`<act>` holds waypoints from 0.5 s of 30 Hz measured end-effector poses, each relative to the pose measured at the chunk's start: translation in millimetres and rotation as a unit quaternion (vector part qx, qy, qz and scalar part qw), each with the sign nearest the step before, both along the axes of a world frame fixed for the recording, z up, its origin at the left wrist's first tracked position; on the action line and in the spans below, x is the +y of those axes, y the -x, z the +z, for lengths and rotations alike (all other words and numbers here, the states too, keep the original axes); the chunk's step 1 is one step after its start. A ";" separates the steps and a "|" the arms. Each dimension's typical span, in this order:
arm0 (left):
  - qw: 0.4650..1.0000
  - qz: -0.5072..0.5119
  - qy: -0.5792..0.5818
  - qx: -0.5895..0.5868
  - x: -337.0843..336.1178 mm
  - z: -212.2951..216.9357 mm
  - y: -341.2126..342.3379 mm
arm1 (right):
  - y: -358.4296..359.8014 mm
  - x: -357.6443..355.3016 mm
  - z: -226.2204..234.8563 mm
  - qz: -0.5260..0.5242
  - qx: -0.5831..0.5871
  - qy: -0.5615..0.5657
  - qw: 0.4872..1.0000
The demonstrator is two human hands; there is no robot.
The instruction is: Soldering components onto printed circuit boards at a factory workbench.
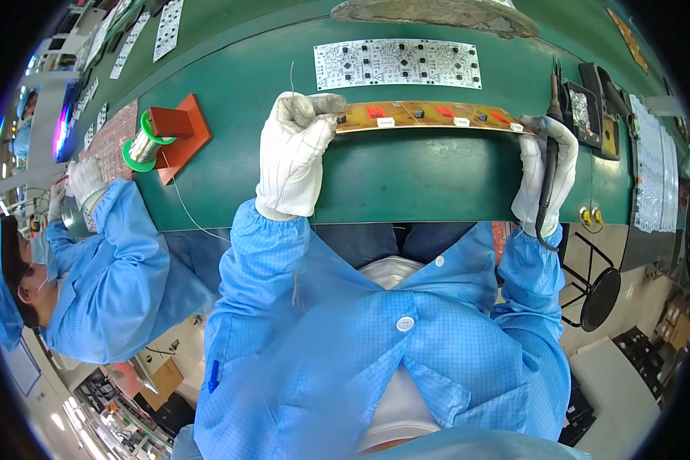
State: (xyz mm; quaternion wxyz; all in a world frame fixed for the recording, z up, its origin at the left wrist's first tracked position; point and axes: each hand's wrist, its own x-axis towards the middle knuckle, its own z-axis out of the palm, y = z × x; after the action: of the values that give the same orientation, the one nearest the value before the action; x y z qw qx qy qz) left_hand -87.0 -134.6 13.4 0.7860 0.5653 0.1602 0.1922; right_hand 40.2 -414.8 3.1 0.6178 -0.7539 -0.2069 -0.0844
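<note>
A blue lab coat (pixel 376 360) fills the lower frame, nearest the camera, sleeves reaching up to two white-gloved hands on a green bench (pixel 406 176). The left hand (pixel 293 149), at 11 o'clock, is closed, pinching the left end of a long tan board (pixel 429 116) and a thin solder wire (pixel 292 77). The right hand (pixel 548 165), at 1 o'clock, grips a black iron (pixel 552 115) and steadies the board's right end. The board carries small red and white rectangular labels along its length. Soldering well here likely means keeping the board flat and both ends steady. Above it lies a white panel (pixel 397 63). At 10 o'clock, a green solder spool (pixel 144 146) sits on an orange stand (pixel 184 134). A co-worker (pixel 100 276) sits at 9 o'clock.
</note>
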 end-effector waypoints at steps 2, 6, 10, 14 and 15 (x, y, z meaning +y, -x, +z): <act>1.000 0.004 -0.007 -0.011 4.4 -1.3 0.9 | 0.8 2.8 2.2 0.008 -0.002 -0.006 1.000; 1.000 0.005 0.015 0.003 -2.5 18.7 14.8 | 2.6 8.2 -7.1 -0.005 0.041 -0.073 0.996; 0.987 -0.049 -0.019 0.150 -5.4 43.7 42.8 | 7.1 -5.0 -7.3 0.047 -0.021 0.106 0.993; 0.977 0.001 -0.054 0.208 6.0 64.0 73.0 | 12.0 4.7 -3.0 0.088 -0.071 0.166 0.980; 0.970 0.031 -0.069 0.230 12.5 73.3 80.4 | 11.5 3.0 -4.6 0.084 -0.030 0.148 0.985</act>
State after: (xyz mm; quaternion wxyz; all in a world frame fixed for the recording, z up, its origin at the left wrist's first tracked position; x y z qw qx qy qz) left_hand -167.4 -122.2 86.6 0.6811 0.6418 0.3402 0.0920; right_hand 28.7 -411.8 -1.5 0.4977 -0.8140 -0.2986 -0.0231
